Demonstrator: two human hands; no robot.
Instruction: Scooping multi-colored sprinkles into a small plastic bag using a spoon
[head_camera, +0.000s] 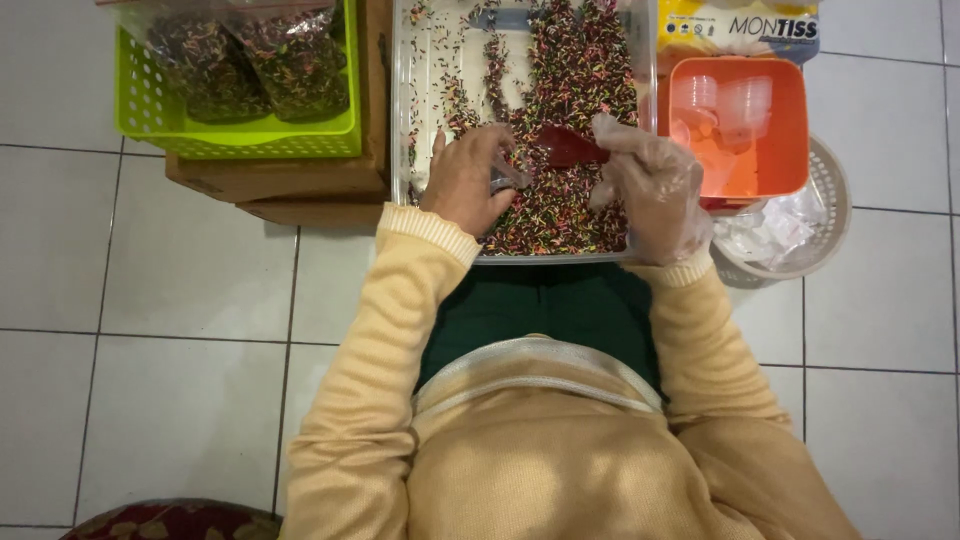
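Your gloved right hand (650, 190) grips the red scoop (565, 147); left hand (468, 180) pinches a small cup. Tilt it toward 6 o'clock and sprinkles (575, 90) could spill over the tray's (400, 110) rim.

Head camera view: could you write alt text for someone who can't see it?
Seen from above, a person's gloved right hand holds a red scoop over a clear tray of multicoloured sprinkles; the bare left hand rests in them, beside a green basket.

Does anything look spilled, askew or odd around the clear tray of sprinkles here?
One oddity: the right hand, holding the red plastic scoop, wears a thin clear glove, while the left hand is bare in the multicoloured sprinkles. No sprinkles show on the white tiled floor outside the clear plastic tray.
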